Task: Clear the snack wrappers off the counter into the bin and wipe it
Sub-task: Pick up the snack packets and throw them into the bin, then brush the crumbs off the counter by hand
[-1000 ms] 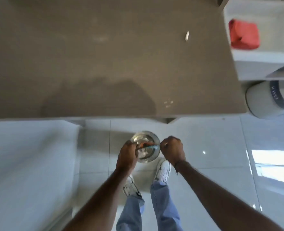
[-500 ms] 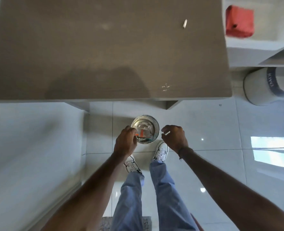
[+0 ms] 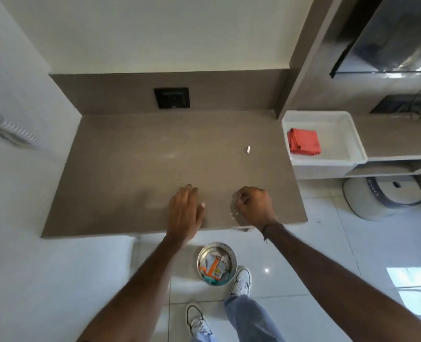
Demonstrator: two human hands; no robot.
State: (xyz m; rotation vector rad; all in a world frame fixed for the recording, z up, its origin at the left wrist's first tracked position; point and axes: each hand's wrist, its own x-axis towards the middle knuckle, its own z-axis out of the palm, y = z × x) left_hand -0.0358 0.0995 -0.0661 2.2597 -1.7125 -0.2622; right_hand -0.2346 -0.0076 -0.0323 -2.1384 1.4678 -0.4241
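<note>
Clear, crinkly film is showing at the fingertips of the right hand (image 3: pixel 253 206), which is curling into a loose fist at the front edge of the counter (image 3: pixel 130 169); it looks to be pinching a scrap of wrapper (image 3: pixel 234 213), though blur is hiding the exact grip. Such film is likely weightless, limp and slippery, so pinching a bunched corner should be working better than sliding flat fingers under it. The left hand (image 3: pixel 186 211) is lying flat and spread on the counter, holding nothing. A small white scrap (image 3: pixel 248 149) is sitting well apart, toward the back right, light enough to be nipped between two fingertips. The bin (image 3: pixel 216 263) is standing on the floor just below the counter edge, already holding orange and white wrappers. A red cloth (image 3: pixel 303 141), soft and folded, is waiting in the white tray (image 3: pixel 352 144) for the wiping.

Compared with half a second ago, both hands are rising from the bin rim to the counter top, and the view is tilting up to take in the back wall.
</note>
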